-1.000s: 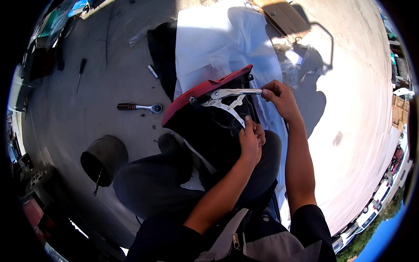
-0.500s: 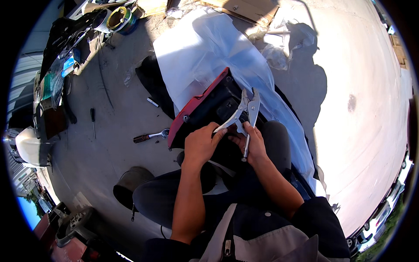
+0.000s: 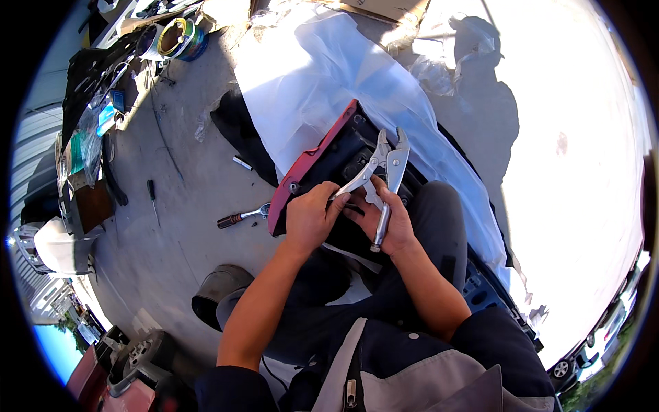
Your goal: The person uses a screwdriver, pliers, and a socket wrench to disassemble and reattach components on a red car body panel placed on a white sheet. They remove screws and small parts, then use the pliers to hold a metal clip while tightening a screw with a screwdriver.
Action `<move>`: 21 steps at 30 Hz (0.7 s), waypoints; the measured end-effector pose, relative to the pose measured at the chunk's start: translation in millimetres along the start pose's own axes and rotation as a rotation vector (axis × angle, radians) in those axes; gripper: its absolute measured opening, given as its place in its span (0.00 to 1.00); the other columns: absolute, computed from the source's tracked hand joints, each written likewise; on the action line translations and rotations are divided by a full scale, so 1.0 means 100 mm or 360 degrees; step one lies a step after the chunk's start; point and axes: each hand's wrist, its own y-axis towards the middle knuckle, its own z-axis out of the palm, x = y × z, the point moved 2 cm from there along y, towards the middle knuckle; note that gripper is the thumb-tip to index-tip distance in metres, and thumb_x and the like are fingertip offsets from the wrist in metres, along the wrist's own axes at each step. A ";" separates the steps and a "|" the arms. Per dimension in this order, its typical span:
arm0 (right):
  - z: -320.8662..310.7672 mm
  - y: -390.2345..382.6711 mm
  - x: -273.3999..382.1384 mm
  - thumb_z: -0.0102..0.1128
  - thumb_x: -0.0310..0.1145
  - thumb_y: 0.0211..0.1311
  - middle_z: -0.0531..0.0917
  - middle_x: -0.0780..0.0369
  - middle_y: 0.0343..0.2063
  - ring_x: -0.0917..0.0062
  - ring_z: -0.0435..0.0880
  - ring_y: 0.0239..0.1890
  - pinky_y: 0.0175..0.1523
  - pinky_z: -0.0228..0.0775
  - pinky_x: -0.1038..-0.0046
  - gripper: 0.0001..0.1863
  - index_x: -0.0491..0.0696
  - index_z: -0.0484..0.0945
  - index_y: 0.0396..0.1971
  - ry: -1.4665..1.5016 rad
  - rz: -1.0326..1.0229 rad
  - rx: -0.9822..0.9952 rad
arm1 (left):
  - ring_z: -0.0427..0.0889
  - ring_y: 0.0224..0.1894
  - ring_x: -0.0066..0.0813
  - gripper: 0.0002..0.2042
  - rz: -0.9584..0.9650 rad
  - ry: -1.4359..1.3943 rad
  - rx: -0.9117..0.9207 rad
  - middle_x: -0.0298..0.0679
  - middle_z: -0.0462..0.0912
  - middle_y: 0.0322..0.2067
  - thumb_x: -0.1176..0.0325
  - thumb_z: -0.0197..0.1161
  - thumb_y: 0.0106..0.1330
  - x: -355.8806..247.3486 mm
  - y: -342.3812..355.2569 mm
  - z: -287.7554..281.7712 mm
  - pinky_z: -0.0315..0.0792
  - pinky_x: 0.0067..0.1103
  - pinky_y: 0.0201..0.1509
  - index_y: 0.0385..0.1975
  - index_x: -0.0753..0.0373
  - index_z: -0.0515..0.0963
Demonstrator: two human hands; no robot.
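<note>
Locking pliers (image 3: 397, 165) of bright metal point away from me, with their jaws apart. My right hand (image 3: 390, 218) is closed around the handle that carries the adjusting screw. On the other handle, my left hand (image 3: 310, 218) grips near its end, fingers and thumb pinched. Beneath the pliers, a black and red car part (image 3: 312, 163) lies tilted against my legs, its dark inner side facing up. My hands and the pliers cover part of it.
White sheeting (image 3: 329, 69) spreads beyond the part. To the left on the concrete lie a ratchet (image 3: 241, 216), a silver socket (image 3: 242, 163) and a screwdriver (image 3: 153, 201). Tape rolls (image 3: 180, 39) and assorted parts pile up at the far left. A cardboard box (image 3: 388, 10) stands behind.
My view has shifted slightly. The pliers have turned a little in my hands, their jaws spread wider. My left forearm angles further out to the left.
</note>
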 end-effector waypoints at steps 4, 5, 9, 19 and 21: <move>0.13 0.12 0.78 0.61 0.42 0.60 0.77 0.53 0.57 0.66 0.76 0.61 0.71 0.62 0.62 0.38 0.38 0.64 0.67 -0.0525 0.0104 0.0289 | 0.82 0.28 0.50 0.11 -0.0063 -0.0318 -0.0075 0.46 0.82 0.28 0.60 0.61 0.72 -0.19 0.03 0.47 0.74 0.34 0.31 0.39 0.62 0.78; 0.17 0.18 0.89 0.60 0.40 0.60 0.77 0.54 0.57 0.67 0.77 0.60 0.71 0.62 0.63 0.36 0.38 0.66 0.66 -0.0636 0.0187 0.0374 | 0.82 0.29 0.50 0.11 -0.0142 -0.0386 -0.0121 0.47 0.82 0.29 0.60 0.60 0.72 -0.22 0.03 0.59 0.75 0.34 0.32 0.40 0.63 0.78; 0.12 0.36 1.56 0.59 0.33 0.61 0.82 0.59 0.47 0.73 0.79 0.54 0.62 0.68 0.70 0.27 0.39 0.72 0.61 -0.1623 0.0445 0.0464 | 0.82 0.39 0.47 0.09 -0.0026 -0.0190 -0.0106 0.44 0.80 0.39 0.65 0.61 0.71 -0.49 0.27 0.69 0.76 0.34 0.41 0.43 0.64 0.79; 0.23 1.45 2.03 0.58 0.28 0.57 0.81 0.52 0.49 0.56 0.79 0.54 0.61 0.70 0.59 0.22 0.43 0.75 0.54 -0.3672 -0.0085 0.0855 | 0.83 0.41 0.43 0.10 -0.0210 0.0524 -0.0742 0.42 0.81 0.43 0.63 0.57 0.72 0.52 0.81 0.00 0.76 0.35 0.44 0.43 0.62 0.80; 0.21 1.55 1.95 0.59 0.27 0.56 0.81 0.51 0.49 0.56 0.79 0.53 0.61 0.70 0.60 0.23 0.43 0.75 0.54 -0.3661 0.0088 0.0936 | 0.84 0.40 0.43 0.11 -0.0474 0.0452 -0.0606 0.41 0.82 0.42 0.61 0.55 0.73 0.67 0.76 0.10 0.76 0.35 0.43 0.43 0.60 0.81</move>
